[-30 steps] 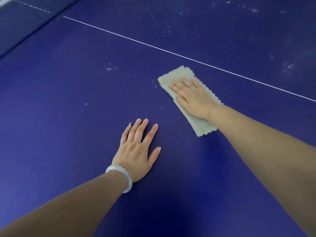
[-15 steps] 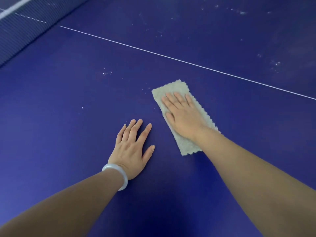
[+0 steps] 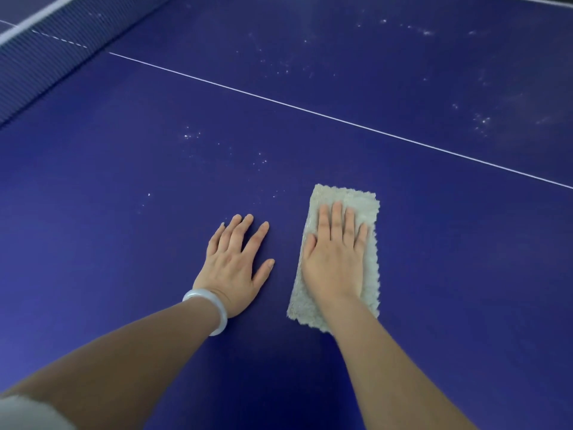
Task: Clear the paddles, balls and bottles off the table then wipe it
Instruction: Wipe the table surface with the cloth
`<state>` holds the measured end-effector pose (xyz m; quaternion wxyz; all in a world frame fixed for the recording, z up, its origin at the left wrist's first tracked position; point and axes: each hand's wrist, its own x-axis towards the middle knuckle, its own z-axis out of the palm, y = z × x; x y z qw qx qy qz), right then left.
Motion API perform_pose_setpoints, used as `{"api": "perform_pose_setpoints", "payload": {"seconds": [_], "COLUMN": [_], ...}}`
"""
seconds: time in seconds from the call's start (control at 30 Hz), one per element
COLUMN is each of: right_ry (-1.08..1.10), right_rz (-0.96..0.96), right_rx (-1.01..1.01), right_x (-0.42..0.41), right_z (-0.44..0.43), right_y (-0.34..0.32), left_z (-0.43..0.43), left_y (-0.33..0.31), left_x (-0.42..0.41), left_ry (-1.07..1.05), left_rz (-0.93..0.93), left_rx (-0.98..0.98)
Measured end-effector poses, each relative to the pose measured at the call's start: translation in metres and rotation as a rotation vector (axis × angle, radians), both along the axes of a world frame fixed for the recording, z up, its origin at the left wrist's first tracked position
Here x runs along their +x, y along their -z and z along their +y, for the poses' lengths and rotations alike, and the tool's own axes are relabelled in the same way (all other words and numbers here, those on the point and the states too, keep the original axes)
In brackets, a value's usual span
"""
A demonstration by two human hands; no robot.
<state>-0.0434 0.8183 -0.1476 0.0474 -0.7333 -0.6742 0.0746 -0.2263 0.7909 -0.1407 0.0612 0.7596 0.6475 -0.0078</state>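
The right hand (image 3: 336, 262) lies flat on the cloth (image 3: 344, 197). Ahead of its fingers (image 3: 337, 218), bare blue tabletop (image 3: 465, 274) runs past the white line (image 3: 310, 108), carrying only pale specks (image 3: 189, 135). To their right the surface is equally open. To their left, the left hand (image 3: 234, 268) lies flat just beside the cloth and blocks a sideways pass. Far ahead-left stands the net (image 3: 46, 57).

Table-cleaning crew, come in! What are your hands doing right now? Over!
Right hand flat, pressing cloth on table. Left hand flat beside it. White specks ahead, unwiped. No paddles, balls or bottles in view.
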Motion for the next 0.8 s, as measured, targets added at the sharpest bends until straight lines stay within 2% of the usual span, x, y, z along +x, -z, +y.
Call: {"api": "perform_pose_setpoints", "payload": {"seconds": [0.33,0.53,0.67,0.8], "right_ry": [0.088,0.125,0.145,0.263], "right_rz": [-0.059,-0.072,-0.057,-0.035], "right_rx": [-0.047,-0.032,-0.028,-0.012], "right_x": [-0.042,-0.044,-0.044,-0.044], "right_z": [-0.033,-0.033,-0.032,-0.029], "right_y": [0.001,-0.002,-0.004,-0.005], "left_z": [0.000,-0.004,-0.013,-0.008], "left_y": [-0.001,-0.012,-0.012,-0.004], "left_x": [-0.006,-0.042,-0.118,-0.170], "left_ry": [0.041,0.165,0.231,0.287], "left_rz": [-0.048,-0.325,-0.190,-0.021], "left_rx": [-0.034,-0.052,0.052,-0.007]}}
